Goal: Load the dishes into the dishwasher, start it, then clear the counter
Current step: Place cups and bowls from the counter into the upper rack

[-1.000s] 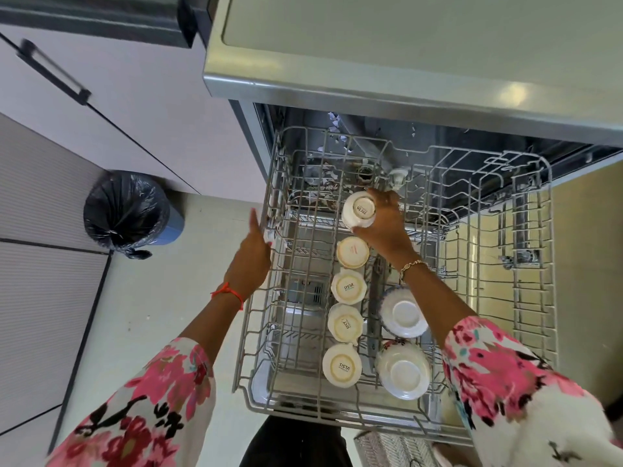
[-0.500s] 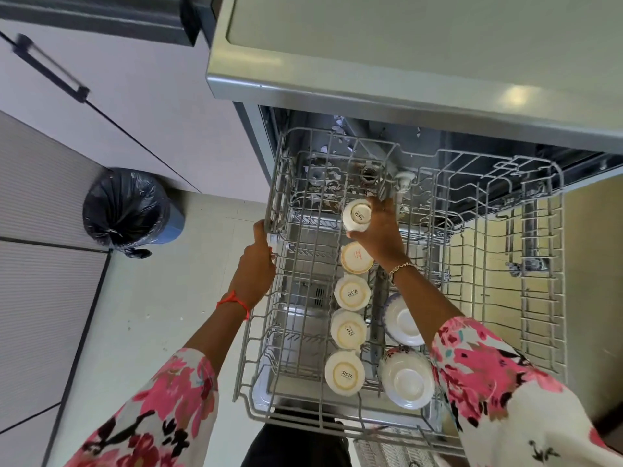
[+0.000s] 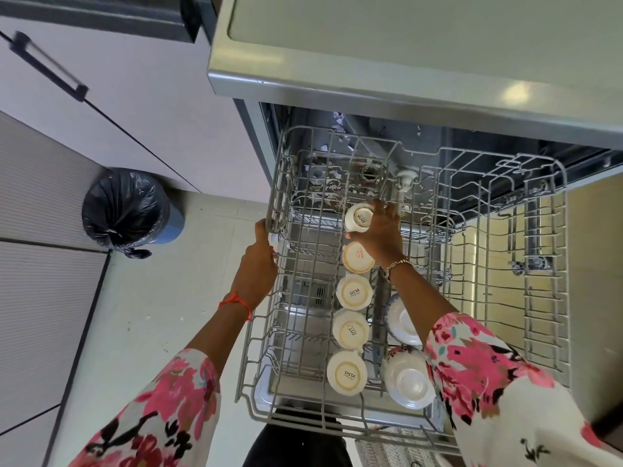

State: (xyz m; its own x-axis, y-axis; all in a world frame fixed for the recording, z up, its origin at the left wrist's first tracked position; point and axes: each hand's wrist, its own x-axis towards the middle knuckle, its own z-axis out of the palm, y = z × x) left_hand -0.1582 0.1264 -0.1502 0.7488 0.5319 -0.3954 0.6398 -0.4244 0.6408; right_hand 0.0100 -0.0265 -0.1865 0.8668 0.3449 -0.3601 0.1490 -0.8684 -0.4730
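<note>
Pale kitchen flooring shows under the pulled-out dishwasher rack [image 3: 546,298], where a white cup [image 3: 358,215] sits base-up at the far end of a row of four inverted cups [image 3: 354,293], mouths down, presumably so that water drains off. The right hand [image 3: 382,232] curls round that cup, apparently seating it, with two overturned bowls [image 3: 408,382] just beside the row. The left hand [image 3: 258,267] grips the rack's left edge, likely to steady it, and a bagged bin [image 3: 126,207] stands well apart.
</note>
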